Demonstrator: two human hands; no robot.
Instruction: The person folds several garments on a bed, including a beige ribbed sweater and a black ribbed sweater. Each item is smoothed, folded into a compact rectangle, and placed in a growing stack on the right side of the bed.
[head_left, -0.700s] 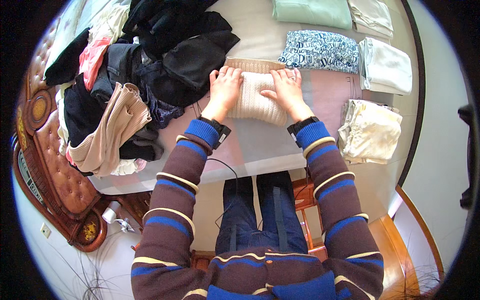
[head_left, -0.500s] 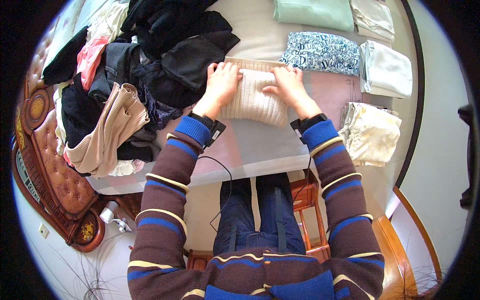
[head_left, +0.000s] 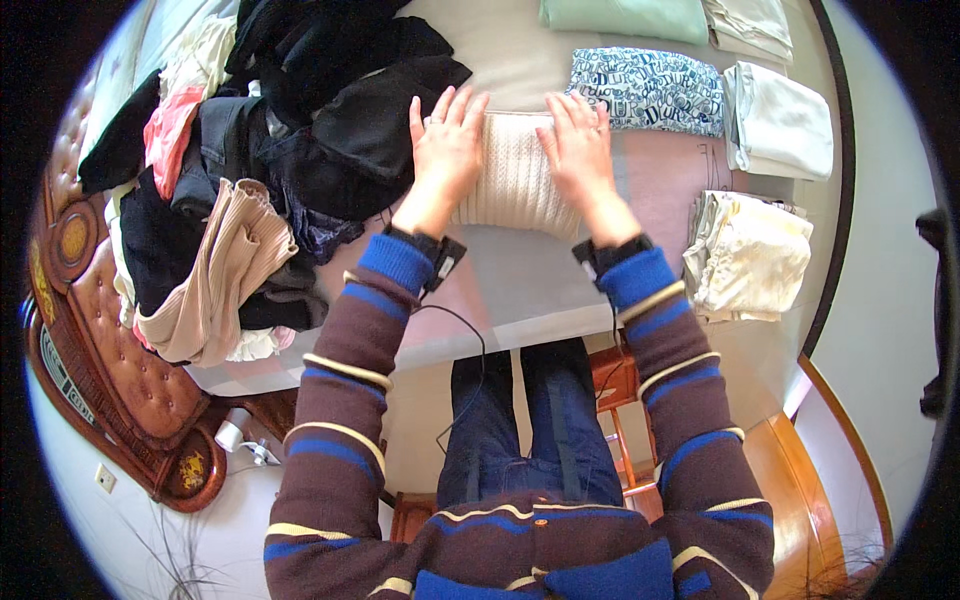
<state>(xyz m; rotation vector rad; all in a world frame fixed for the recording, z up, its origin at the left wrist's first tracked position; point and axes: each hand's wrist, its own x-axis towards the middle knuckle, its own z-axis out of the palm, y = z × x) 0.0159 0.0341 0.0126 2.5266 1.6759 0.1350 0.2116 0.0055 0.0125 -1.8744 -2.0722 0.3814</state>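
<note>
**Both palms flat on a folded cream knit**

At my far left, a padded brown headboard curves along the edge of the bed. Next to it a loose heap of unfolded clothes spreads over the sheet, mostly black pieces with a pink one near the top and a ribbed beige garment draped down its near side.

Beside the heap, my left hand lies palm down, fingers spread, on the left part of a folded cream knit. The knit sits flat on the grey sheet, straight ahead of me. My right hand presses its right part the same way. Neither hand grips anything; both are open and apart, with bare knit between them.

Further right, a folded blue-and-white patterned piece lies just beyond my right hand, and it may touch the knit's corner, though I cannot tell. A pale green fold sits above it, then a light fold and a cream folded piece near the bed's right edge.
</note>
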